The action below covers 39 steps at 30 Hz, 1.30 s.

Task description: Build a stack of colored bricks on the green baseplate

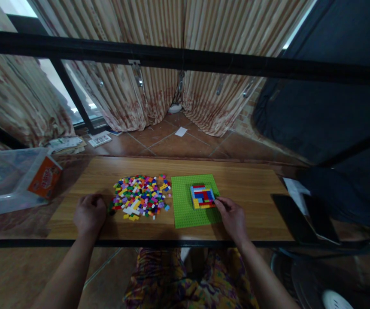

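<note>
Brick build (203,197) sits on the green studded baseplate (181,216), right of the middle of your desk (252,180). Low, blocky, multicoloured: yellow, red, blue and white show. Outline close to square, so no clear long axis to go by.

Your right hand (234,216) is the nearer one, by far. It comes in from the near right, fingertips at the build's right edge; the build lies leftward and slightly away from that grip. Thumb and forefinger are drawn close together at the edge; whether they pinch a brick or only press on the side, you cannot tell from here.

Your left hand (90,214) rests on the desk's left part, fingers curled under, just beside the spread of loose bricks (140,195). Contents of that grip are hidden; cannot tell. The loose bricks lie between it and the baseplate, mixed colours, a few straying close to the baseplate's left edge.
</note>
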### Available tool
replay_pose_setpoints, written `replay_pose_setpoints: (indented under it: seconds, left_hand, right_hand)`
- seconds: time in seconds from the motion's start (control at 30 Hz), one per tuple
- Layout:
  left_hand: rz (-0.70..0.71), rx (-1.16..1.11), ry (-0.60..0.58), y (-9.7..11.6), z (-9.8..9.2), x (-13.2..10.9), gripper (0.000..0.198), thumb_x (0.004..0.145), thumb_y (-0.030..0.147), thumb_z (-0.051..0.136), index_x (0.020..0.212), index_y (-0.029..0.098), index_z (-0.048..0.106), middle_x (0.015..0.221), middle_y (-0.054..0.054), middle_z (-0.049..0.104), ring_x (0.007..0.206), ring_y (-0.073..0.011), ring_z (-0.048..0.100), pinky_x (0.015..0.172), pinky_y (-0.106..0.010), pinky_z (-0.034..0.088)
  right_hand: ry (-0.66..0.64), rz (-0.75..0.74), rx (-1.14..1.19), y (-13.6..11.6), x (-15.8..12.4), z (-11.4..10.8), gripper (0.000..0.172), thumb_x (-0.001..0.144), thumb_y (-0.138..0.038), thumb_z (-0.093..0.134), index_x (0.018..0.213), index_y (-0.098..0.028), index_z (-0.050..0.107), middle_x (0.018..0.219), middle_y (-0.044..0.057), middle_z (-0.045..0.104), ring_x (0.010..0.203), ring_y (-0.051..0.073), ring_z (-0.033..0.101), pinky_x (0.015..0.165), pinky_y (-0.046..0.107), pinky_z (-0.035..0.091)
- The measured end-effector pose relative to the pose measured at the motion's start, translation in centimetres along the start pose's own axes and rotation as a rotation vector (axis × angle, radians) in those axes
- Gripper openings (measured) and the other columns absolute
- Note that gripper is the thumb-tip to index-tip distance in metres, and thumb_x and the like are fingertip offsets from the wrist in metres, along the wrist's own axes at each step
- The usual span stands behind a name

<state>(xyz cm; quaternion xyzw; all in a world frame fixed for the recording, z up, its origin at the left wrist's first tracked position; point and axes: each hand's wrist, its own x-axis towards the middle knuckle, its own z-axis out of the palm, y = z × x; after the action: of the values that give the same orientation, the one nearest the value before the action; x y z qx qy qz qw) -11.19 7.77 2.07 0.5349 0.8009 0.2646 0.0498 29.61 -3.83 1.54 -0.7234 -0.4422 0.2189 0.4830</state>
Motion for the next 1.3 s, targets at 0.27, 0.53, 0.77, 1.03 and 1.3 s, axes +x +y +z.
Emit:
replay_pose_setpoints:
  seconds: [0.27,0.53,0.77,1.03,1.3]
  left_hand:
    - [0.014,-0.011,0.023,-0.5,0.5,0.1,0.030,0.080,0.029,0.048,0.096,0.016,0.069,0.108,-0.013,0.065,0.094,-0.0285,0.062,0.080,-0.040,0.050]
    - [0.003,0.015,0.007,-0.1,0.1,-0.1,0.028,0.081,0.025,0.051,0.098,0.015,0.070,0.107,-0.013,0.065,0.091,-0.0247,0.061,0.079,-0.037,0.049]
    - [0.012,-0.024,0.026,-0.5,0.8,0.0,0.030,0.081,0.025,0.048,0.098,0.016,0.071,0.107,-0.012,0.065,0.090,-0.0231,0.061,0.076,-0.033,0.048]
    - [0.051,-0.091,0.060,-0.8,1.4,-0.3,0.027,0.081,0.023,0.046,0.091,0.017,0.071,0.101,-0.009,0.066,0.092,-0.0204,0.061,0.080,-0.031,0.047]
    - [0.088,-0.106,0.088,-1.2,1.9,-0.4,0.025,0.083,0.022,0.046,0.089,0.017,0.069,0.097,-0.009,0.066,0.092,-0.0197,0.062,0.082,-0.030,0.047]
  right_hand:
    - [-0.035,0.089,0.063,0.0,1.1,0.5,0.038,0.072,-0.052,0.068,0.086,-0.017,0.073,0.085,0.010,0.075,0.078,0.024,0.069,0.071,0.036,0.052]
    - [-0.068,0.073,0.023,-0.1,1.1,0.4,0.040,0.072,-0.054,0.067,0.083,-0.016,0.073,0.083,0.011,0.075,0.076,0.024,0.067,0.070,0.035,0.050]
    - [0.024,0.098,0.072,0.6,0.8,-0.4,0.055,0.077,-0.065,0.057,0.087,-0.013,0.072,0.079,0.010,0.073,0.067,0.020,0.063,0.062,0.030,0.047]
    - [0.073,-0.027,-0.044,-2.0,-2.8,1.5,0.045,0.085,-0.057,0.053,0.092,-0.016,0.071,0.087,0.009,0.072,0.076,0.021,0.065,0.071,0.032,0.048]
    - [-0.449,-0.441,-0.097,-7.0,-6.7,10.2,0.024,0.094,-0.029,0.046,0.097,-0.024,0.069,0.097,0.004,0.068,0.090,0.017,0.064,0.082,0.029,0.048]
